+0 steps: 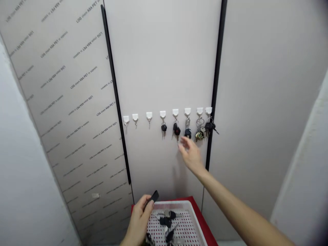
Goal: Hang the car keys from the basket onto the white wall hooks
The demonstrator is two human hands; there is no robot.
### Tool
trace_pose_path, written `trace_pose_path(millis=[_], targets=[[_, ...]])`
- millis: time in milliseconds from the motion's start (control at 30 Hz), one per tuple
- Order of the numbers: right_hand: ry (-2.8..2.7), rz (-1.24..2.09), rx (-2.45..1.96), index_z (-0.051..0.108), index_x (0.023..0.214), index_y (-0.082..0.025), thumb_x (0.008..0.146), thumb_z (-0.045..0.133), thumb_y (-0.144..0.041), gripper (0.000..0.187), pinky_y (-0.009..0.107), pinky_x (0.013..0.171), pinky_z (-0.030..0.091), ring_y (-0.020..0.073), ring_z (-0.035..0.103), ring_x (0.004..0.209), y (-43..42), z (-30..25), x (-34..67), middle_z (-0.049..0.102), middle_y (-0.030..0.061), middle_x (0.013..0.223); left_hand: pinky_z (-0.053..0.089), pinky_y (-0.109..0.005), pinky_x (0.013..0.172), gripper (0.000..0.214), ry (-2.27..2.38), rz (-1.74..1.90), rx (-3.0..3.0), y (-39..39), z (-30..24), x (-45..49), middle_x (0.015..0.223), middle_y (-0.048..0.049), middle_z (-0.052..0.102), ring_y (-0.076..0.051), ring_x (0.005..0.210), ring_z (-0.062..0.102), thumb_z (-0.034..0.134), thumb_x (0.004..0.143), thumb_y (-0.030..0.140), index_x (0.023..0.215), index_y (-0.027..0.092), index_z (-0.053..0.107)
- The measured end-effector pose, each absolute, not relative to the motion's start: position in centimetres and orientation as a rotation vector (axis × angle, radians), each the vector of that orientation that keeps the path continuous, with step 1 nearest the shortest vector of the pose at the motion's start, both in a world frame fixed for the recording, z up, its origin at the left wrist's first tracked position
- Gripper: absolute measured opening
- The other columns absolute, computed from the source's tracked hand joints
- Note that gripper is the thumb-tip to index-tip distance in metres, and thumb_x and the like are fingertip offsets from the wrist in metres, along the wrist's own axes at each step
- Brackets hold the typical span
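My left hand [139,218] is closed around a flat black strap-like piece [154,196], over the left side of a white perforated basket [188,205]. Partly hidden beneath that hand are more keys [149,238]; whether they hang from the black piece I cannot tell. My right hand [191,153] is raised to the panel, thumb and fingers apart and nothing visible between them. Its fingertips are just below a key with a black head [188,132] and close to the black keys [176,130] hung to the left.
White hooks line the panel; the three leftmost, including one hook [149,116], hold no keys. A ring with a gold-green charm [200,136] and black keys [210,126] hang at right. Loose keys [167,222] lie in the basket, above a red surface [201,222]. Black strips [216,75] edge the panel.
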State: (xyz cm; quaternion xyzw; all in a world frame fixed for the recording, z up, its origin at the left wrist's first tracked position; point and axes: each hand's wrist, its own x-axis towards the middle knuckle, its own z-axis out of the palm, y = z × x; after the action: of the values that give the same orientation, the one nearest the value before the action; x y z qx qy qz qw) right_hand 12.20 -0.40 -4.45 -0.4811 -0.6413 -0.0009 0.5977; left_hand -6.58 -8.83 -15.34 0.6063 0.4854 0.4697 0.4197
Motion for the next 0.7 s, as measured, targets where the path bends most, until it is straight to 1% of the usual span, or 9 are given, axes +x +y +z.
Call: trace_pose_path(millis=[67, 133, 200, 267, 333, 400, 500, 633, 700], targets=[[-1.417, -0.123, -1.147, 0.042, 0.099, -0.013, 0.065, 0.04, -0.031, 0.039, 0.031, 0.072, 0.036, 0.0168, 0.046, 0.083, 1.6, -1.4, 12.1, 0.05, 0.0105, 0.094, 0.034, -0.017, 0.055, 0.029, 1.28, 1.09, 1.687, -9.0, -15.5, -6.8, 0.063, 0.0008, 0.051, -0.009, 0.06, 0.045, 0.036, 0.067, 0.04, 0.074, 0.015, 0.05], [-1.422, -0.157, -1.258, 0.045, 0.094, -0.012, 0.062, 0.043, -0.033, 0.038, 0.033, 0.069, 0.036, 0.0185, 0.048, 0.077, 3.1, -0.2, 11.9, 0.054, 0.0101, 0.084, 0.034, -0.018, 0.059, 0.029, 1.352, 0.977, 1.832, -9.1, -15.6, -7.1, 0.066, -0.0005, 0.054, -0.011, 0.063, 0.046, 0.035, 0.067, 0.039, 0.073, 0.016, 0.052], [-1.448, -0.114, -1.366, 0.05, 0.081, -0.013, 0.061, 0.043, -0.034, 0.03, 0.032, 0.063, 0.037, 0.0182, 0.05, 0.067, 3.9, -0.1, 11.8, 0.055, 0.0071, 0.068, 0.035, -0.019, 0.06, 0.03, 1.398, 0.907, 1.906, -9.1, -15.9, -7.1, 0.068, -0.001, 0.056, -0.012, 0.065, 0.047, 0.033, 0.068, 0.038, 0.075, 0.017, 0.052], [-1.434, -0.029, -1.381, 0.05, 0.068, -0.015, 0.062, 0.04, -0.034, 0.023, 0.029, 0.056, 0.038, 0.016, 0.049, 0.058, 4.2, 0.0, 11.8, 0.053, 0.0038, 0.058, 0.035, -0.019, 0.061, 0.03, 1.427, 0.837, 1.938, -8.9, -16.6, -7.1, 0.07, -0.0013, 0.056, -0.012, 0.066, 0.047, 0.031, 0.07, 0.036, 0.08, 0.017, 0.052], [-1.38, 0.047, -1.293, 0.047, 0.065, -0.016, 0.064, 0.037, -0.034, 0.021, 0.026, 0.052, 0.039, 0.0134, 0.049, 0.055, 4.0, 1.0, 11.9, 0.052, 0.0018, 0.057, 0.035, -0.021, 0.062, 0.028, 1.453, 0.692, 1.968, -8.4, -17.3, -7.0, 0.071, -0.0017, 0.056, -0.012, 0.066, 0.048, 0.035, 0.067, 0.032, 0.085, 0.017, 0.051], [-1.335, 0.121, -1.161, 0.045, 0.07, -0.017, 0.065, 0.035, -0.032, 0.019, 0.023, 0.049, 0.039, 0.0106, 0.049, 0.052, 3.6, 2.9, 12.1, 0.052, 0.0008, 0.061, 0.035, -0.023, 0.067, 0.03, 1.469, 0.625, 2.017, -7.6, -17.3, -6.8, 0.078, -0.0034, 0.055, -0.014, 0.072, 0.048, 0.042, 0.063, 0.028, 0.088, 0.016, 0.05], [-1.413, 0.226, -1.035, 0.044, 0.073, -0.017, 0.066, 0.035, -0.027, 0.015, 0.02, 0.046, 0.039, 0.0076, 0.049, 0.047, 2.8, 6.1, 12.4, 0.052, 0.0003, 0.062, 0.032, -0.025, 0.076, 0.034, 1.462, 0.859, 2.074, -5.2, -13.8, -5.9, 0.093, -0.0073, 0.051, -0.015, 0.085, 0.045, 0.042, 0.062, 0.027, 0.092, 0.014, 0.047], [-1.73, 0.41, -1.139, 0.046, 0.065, -0.015, 0.064, 0.039, -0.021, 0.009, 0.018, 0.04, 0.037, 0.0069, 0.047, 0.041, 1.8, 8.0, 13.3, 0.051, -0.0004, 0.054, 0.035, -0.025, 0.073, 0.036, 1.511, 1.262, 2.028, -0.6, -5.0, -3.1, 0.092, -0.0087, 0.051, -0.014, 0.081, 0.047, 0.042, 0.063, 0.032, 0.093, 0.013, 0.044], [-1.753, 0.437, -1.211, 0.047, 0.066, -0.015, 0.064, 0.039, -0.022, 0.01, 0.018, 0.039, 0.036, 0.0067, 0.046, 0.039, 1.6, 7.7, 13.9, 0.051, -0.0001, 0.055, 0.036, -0.027, 0.068, 0.042, 1.624, 1.396, 1.992, 1.6, -1.4, -1.5, 0.092, -0.0088, 0.051, -0.015, 0.079, 0.048, 0.044, 0.061, 0.037, 0.096, 0.015, 0.041]])
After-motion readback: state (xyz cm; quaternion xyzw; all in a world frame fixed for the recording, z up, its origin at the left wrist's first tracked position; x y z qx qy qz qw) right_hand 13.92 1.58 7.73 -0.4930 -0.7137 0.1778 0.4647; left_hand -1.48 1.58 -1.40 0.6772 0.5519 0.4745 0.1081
